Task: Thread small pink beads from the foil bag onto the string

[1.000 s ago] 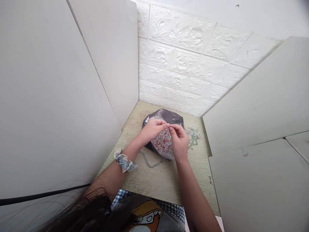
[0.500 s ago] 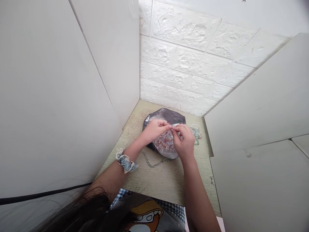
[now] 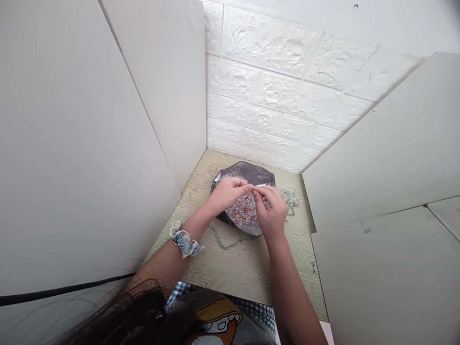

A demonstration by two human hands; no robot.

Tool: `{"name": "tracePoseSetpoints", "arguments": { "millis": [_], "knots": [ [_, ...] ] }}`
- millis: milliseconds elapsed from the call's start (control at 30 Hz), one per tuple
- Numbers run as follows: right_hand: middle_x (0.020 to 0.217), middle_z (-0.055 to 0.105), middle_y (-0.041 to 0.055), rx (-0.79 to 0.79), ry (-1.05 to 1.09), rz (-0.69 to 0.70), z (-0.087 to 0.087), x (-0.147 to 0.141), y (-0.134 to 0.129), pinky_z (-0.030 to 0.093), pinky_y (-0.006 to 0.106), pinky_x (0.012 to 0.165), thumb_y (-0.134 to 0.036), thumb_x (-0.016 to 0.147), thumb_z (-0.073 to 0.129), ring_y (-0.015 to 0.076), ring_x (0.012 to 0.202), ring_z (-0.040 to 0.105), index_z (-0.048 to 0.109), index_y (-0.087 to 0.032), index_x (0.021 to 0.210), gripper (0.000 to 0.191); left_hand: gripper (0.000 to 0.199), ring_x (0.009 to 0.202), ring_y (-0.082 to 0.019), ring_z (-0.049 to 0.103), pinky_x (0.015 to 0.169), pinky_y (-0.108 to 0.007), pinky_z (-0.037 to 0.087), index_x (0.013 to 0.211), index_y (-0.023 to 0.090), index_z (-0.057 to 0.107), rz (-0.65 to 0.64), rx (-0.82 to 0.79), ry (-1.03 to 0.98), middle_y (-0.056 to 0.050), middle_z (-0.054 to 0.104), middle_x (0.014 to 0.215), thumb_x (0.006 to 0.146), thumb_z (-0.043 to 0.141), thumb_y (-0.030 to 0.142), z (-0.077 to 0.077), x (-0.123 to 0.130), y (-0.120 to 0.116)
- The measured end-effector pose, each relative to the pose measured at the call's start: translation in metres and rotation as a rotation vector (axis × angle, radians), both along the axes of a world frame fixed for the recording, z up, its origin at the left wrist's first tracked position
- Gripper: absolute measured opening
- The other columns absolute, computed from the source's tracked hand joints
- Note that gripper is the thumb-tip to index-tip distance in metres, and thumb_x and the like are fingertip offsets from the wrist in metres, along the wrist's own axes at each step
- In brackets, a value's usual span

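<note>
Above a grey, silvery bag (image 3: 247,171) full of small pink, white and red beads (image 3: 245,211), both hands meet at their fingertips. My left hand (image 3: 230,194), with a pale blue scrunchie (image 3: 187,240) on its wrist, is closed in a pinch. My right hand (image 3: 271,208) pinches too, its thumb and forefinger touching the left fingertips. Whatever lies between the fingers is too small to make out. A strand of pale green beads (image 3: 226,245) curves out from under the near side of the bag onto the wooden tabletop (image 3: 230,273).
Right of the bag lies a coiled heap of green and pink bead strands (image 3: 290,199). Small shiny bits (image 3: 313,267) sit by the table's right edge. White panels (image 3: 362,143) rise on both sides, with a white brick-patterned wall (image 3: 266,91) behind.
The camera view has shifted slightly. Both hands keep their pinch over the bag, with hardly any movement of the fingers.
</note>
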State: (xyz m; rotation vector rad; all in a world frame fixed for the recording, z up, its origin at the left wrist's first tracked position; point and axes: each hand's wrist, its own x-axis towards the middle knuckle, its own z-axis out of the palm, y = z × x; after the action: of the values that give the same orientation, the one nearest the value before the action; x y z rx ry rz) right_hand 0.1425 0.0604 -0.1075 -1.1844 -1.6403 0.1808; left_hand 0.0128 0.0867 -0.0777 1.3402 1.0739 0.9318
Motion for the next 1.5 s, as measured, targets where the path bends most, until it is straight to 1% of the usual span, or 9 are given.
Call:
{"name": "tracePoseSetpoints", "arguments": {
  "millis": [333, 533, 733, 800, 900, 1000, 1100, 1300, 1500],
  "knots": [
    [0.075, 0.056, 0.0031, 0.03, -0.039, -0.016, 0.001, -0.001, -0.001, 0.042, 0.028, 0.066, -0.02, 0.079, 0.043, 0.0141, 0.074, 0.051, 0.055, -0.02, 0.077, 0.013, 0.028, 0.041, -0.004, 0.032, 0.041, -0.019, 0.026, 0.065, 0.014, 0.055, -0.078, -0.024, -0.011, 0.005, 0.038, 0.046, 0.069, 0.055, 0.041, 0.002, 0.001, -0.002],
    [0.081, 0.054, 0.0038, 0.071, -0.02, 0.009, 0.001, -0.003, 0.0, 0.042, 0.029, 0.071, -0.02, 0.078, 0.045, 0.014, 0.078, 0.051, 0.058, -0.021, 0.078, 0.012, 0.031, 0.057, -0.01, 0.053, 0.036, -0.017, 0.029, 0.075, 0.014, 0.052, -0.134, -0.072, -0.086, -0.002, 0.053, 0.073, 0.074, 0.045, 0.043, 0.002, 0.0, -0.002],
    [0.082, 0.054, 0.0035, 0.034, -0.021, 0.05, 0.013, 0.0, 0.003, 0.041, 0.029, 0.073, -0.022, 0.078, 0.044, 0.014, 0.08, 0.051, 0.057, -0.021, 0.075, 0.013, 0.027, 0.051, -0.008, 0.049, 0.041, -0.018, 0.032, 0.071, 0.013, 0.052, -0.23, -0.061, -0.074, 0.001, 0.05, 0.062, 0.072, 0.049, 0.04, 0.003, -0.004, -0.001],
    [0.082, 0.054, 0.0034, -0.025, -0.052, 0.076, 0.018, 0.003, 0.008, 0.04, 0.027, 0.072, -0.023, 0.079, 0.043, 0.0138, 0.08, 0.05, 0.056, -0.02, 0.076, 0.014, 0.024, 0.053, -0.007, 0.048, 0.048, -0.018, 0.035, 0.068, 0.013, 0.052, -0.2, -0.038, -0.115, 0.001, 0.049, 0.059, 0.072, 0.052, 0.037, 0.001, -0.005, 0.001],
    [0.08, 0.057, 0.0037, -0.212, -0.14, 0.026, 0.02, 0.009, 0.022, 0.039, 0.026, 0.067, -0.024, 0.082, 0.037, 0.0141, 0.075, 0.05, 0.056, -0.019, 0.08, 0.019, 0.022, 0.059, -0.006, 0.047, 0.059, -0.019, 0.038, 0.067, 0.012, 0.053, -0.018, 0.043, -0.211, 0.001, 0.051, 0.062, 0.07, 0.054, 0.034, -0.004, -0.005, 0.005],
    [0.081, 0.059, 0.0056, -0.471, -0.359, -0.009, 0.011, 0.014, 0.042, 0.037, 0.025, 0.069, -0.019, 0.081, 0.035, 0.0143, 0.076, 0.051, 0.058, -0.017, 0.084, 0.023, 0.021, 0.061, -0.006, 0.046, 0.062, -0.019, 0.038, 0.068, 0.013, 0.056, 0.171, 0.088, -0.311, 0.001, 0.051, 0.064, 0.07, 0.056, 0.033, -0.008, -0.006, 0.009],
    [0.087, 0.059, 0.007, -0.656, -0.578, 0.041, -0.002, 0.016, 0.06, 0.035, 0.022, 0.074, -0.013, 0.078, 0.036, 0.0129, 0.081, 0.052, 0.06, -0.016, 0.086, 0.025, 0.021, 0.061, -0.007, 0.048, 0.06, -0.019, 0.038, 0.07, 0.013, 0.056, 0.215, 0.068, -0.409, 0.0, 0.052, 0.065, 0.07, 0.056, 0.033, -0.008, -0.007, 0.01],
    [0.092, 0.056, 0.0068, -0.69, -0.741, 0.032, -0.014, 0.009, 0.071, 0.035, 0.021, 0.072, -0.015, 0.078, 0.04, 0.0129, 0.083, 0.052, 0.06, -0.018, 0.086, 0.021, 0.02, 0.041, -0.001, 0.031, 0.036, -0.014, 0.02, 0.072, 0.013, 0.055, 0.192, -0.016, -0.466, 0.004, 0.038, 0.054, 0.07, 0.056, 0.033, 0.0, -0.01, 0.006],
    [0.093, 0.055, 0.0064, -0.71, -0.809, 0.009, -0.011, 0.005, 0.066, 0.035, 0.021, 0.059, -0.016, 0.08, 0.037, 0.0135, 0.078, 0.053, 0.059, -0.02, 0.086, 0.023, 0.02, 0.037, -0.002, 0.015, 0.033, -0.015, 0.01, 0.073, 0.014, 0.053, 0.207, -0.05, -0.426, 0.008, 0.019, 0.046, 0.071, 0.054, 0.034, 0.003, -0.012, 0.004]
  ]
}}
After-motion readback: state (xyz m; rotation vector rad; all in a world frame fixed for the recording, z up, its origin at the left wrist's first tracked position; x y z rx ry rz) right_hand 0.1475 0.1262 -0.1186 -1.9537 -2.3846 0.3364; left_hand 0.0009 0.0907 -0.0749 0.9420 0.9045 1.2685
